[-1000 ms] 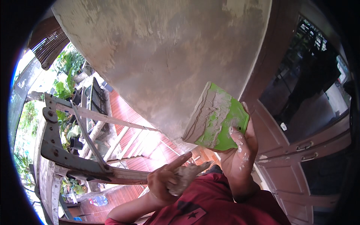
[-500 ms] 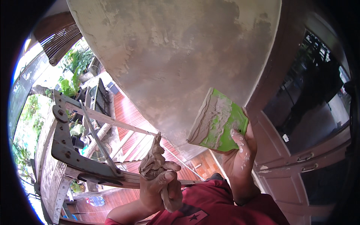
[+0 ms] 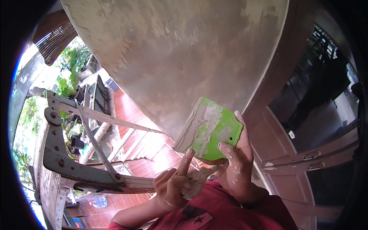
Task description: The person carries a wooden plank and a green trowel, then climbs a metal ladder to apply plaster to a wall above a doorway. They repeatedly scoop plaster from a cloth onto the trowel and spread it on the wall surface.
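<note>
Watching from my remote post, I find the ladder frame (image 3: 81, 169) at left, then the left hand (image 3: 171, 188), closed around a grey paste-smeared lump (image 3: 196, 183), perhaps a coated tool, with its index finger extended. Half a second ago that lump pointed up; now it tips rightward. Next comes the green spreader (image 3: 218, 129), its left edge thick with paste, in front of the blotchy wall (image 3: 172, 69). It has shifted left and slightly down, so the index fingertip meets its lower edge in view; I cannot tell whether they touch. The right hand (image 3: 238, 163) grips the spreader's right side, thumb on its face, with the brown door (image 3: 275, 161) beyond. For the spreading work, I judge this brings both paste-covered things conveniently close, the spreader's load intact.
</note>
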### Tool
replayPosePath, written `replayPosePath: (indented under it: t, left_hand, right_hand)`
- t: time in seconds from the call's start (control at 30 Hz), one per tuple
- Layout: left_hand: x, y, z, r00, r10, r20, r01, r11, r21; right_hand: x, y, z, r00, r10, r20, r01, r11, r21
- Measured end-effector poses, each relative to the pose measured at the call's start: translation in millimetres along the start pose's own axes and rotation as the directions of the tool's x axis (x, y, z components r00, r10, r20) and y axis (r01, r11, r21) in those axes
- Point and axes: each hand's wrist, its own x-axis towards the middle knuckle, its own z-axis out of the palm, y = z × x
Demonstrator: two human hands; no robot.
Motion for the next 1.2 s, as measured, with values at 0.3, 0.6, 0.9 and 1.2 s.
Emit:
replayPosePath:
  t: [0.3, 0.6, 0.9, 1.2]
  left_hand:
    - [16, -9, -4, 0.987, 0.088, 0.131, -0.076, 0.993, -0.091]
    - [17, 3, 6, 0.933, -0.348, 0.093, 0.329, 0.72, -0.611]
    - [21, -1, -21, 0.64, -0.504, 0.58, 0.457, -0.357, -0.815]
    - [32, -2, -27, 0.516, -0.63, 0.58, 0.587, -0.233, -0.775]
  right_hand:
    - [10, -12, -10, 0.993, 0.088, 0.08, -0.088, 0.996, -0.006]
    - [21, -22, -20, 0.993, 0.073, 0.097, -0.08, 0.994, 0.07]
    - [31, -25, -18, 0.998, 0.027, 0.064, -0.035, 0.992, 0.119]
    - [74, -27, -23, 0.981, -0.177, 0.078, 0.181, 0.982, -0.046]
